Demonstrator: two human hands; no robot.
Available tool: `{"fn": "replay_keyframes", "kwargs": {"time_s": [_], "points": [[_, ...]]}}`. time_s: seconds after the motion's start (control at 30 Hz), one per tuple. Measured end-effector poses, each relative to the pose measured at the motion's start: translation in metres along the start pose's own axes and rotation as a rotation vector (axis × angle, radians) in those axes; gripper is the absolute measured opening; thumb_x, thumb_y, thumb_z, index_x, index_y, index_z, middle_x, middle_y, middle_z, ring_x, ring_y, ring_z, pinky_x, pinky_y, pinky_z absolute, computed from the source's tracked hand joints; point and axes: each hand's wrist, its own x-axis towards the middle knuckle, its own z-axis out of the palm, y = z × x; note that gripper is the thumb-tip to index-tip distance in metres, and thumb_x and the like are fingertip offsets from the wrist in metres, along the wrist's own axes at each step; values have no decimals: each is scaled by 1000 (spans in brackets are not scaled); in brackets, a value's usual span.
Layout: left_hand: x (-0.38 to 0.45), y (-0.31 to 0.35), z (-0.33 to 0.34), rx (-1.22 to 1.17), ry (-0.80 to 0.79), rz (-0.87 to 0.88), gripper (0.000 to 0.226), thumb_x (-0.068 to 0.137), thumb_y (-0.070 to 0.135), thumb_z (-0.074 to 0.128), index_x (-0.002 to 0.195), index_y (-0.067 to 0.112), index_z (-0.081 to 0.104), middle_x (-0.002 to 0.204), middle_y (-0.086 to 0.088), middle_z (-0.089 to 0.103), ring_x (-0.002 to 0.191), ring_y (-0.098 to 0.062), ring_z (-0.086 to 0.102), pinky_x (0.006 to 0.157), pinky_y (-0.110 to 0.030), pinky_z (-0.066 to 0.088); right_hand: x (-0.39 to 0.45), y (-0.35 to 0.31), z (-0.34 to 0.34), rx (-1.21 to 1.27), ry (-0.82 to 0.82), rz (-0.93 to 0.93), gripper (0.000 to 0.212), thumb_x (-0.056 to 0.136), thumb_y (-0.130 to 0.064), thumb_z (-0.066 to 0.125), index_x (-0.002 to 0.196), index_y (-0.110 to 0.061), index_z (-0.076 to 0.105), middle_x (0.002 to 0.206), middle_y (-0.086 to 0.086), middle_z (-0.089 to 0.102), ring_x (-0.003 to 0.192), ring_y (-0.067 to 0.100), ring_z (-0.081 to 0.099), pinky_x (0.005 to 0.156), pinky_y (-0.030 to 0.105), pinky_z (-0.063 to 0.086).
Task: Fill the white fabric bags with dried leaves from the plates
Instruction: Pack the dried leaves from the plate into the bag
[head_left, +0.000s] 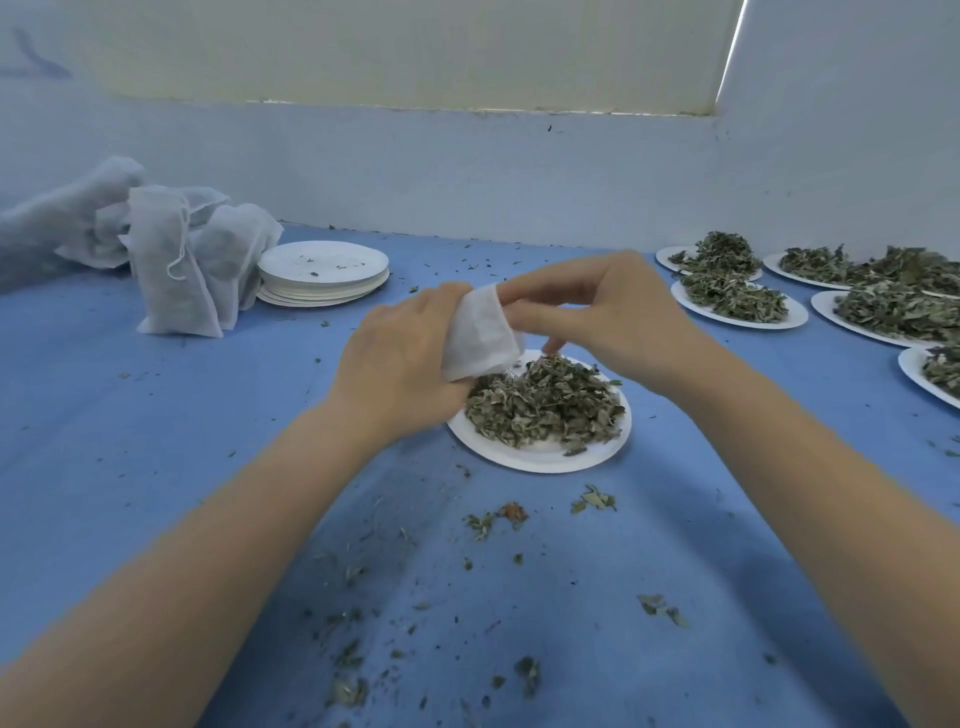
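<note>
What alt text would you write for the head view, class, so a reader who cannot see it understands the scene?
Two hands hold a small white fabric bag above a paper plate heaped with dried leaves on a blue cloth. Filled bags and a stack of used plates lie far left; more leaf-laden plates wait at right.

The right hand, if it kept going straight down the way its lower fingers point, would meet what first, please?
Most likely the dried leaves heaped on the plate just below the right hand; one fingertip already seems close, though depth is unclear.
</note>
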Motion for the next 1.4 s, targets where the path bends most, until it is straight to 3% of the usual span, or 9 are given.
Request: {"fn": "replay_keyframes", "kwargs": {"time_s": [0.1,0.23,0.37,0.47,0.63,0.93,1.17,1.3,1.4], "points": [[0,-10,0,41,-40,-73,59,75,22,64,130,22,43,121,1,56,99,-31,51,70,-26,24,1,2,-10,-121,14,35,17,78,-31,74,95,-29,74,86,-15,72,75,-5,63,66,13,50],[-1,-18,1,29,-85,-133,58,76,24,61,130,22,42,122,-2,56,97,-32,50,72,-27,25,1,7,-12,-548,-301,191,45,63,-56,76,105,-45,65,90,-22,66,81,-10,55,66,15,41],[-2,-19,2,42,-83,-117,53,77,20,59,128,21,44,117,0,58,94,-29,51,69,-27,22,1,13,4,-719,-401,201,52,58,-56,78,107,-52,60,87,-22,60,74,-9,51,59,17,39],[-2,-17,3,11,-72,-116,51,77,19,59,125,20,45,113,0,59,91,-28,51,68,-27,23,1,18,9,-797,-400,145,41,70,-44,77,109,-44,64,69,-22,50,66,-8,45,53,10,34],[-2,-16,1,-23,-77,-141,49,76,19,59,124,20,46,110,0,58,90,-30,52,68,-28,25,5,16,-4,-669,-275,126,26,75,-38,75,101,-37,71,69,-26,52,72,-3,56,58,5,37],[-3,-12,3,10,-107,-70,55,75,19,62,127,21,45,115,0,58,97,-27,52,71,-25,23,3,2,-17,-319,-53,47,17,82,-18,70,95,-29,72,72,-17,67,59,-5,64,62,2,44],[-4,0,2,-85,-33,-4,51,73,23,68,122,18,51,108,0,61,93,-25,54,69,-25,24,2,7,0,-366,-70,-72,25,78,-20,74,88,-43,68,82,-12,69,75,4,61,79,30,50],[-4,6,3,-58,-39,53,54,72,27,70,122,14,52,109,-1,62,92,-26,54,69,-20,20,1,13,12,-449,12,-136,21,77,-12,72,95,-23,74,75,-4,71,68,9,57,67,15,46],[-5,9,2,-71,-15,42,56,71,31,66,121,11,53,104,-3,63,88,-26,53,65,-20,18,-1,15,22,-378,89,-94,23,75,-12,72,95,-22,70,72,-12,69,61,-5,54,63,4,38]]}}
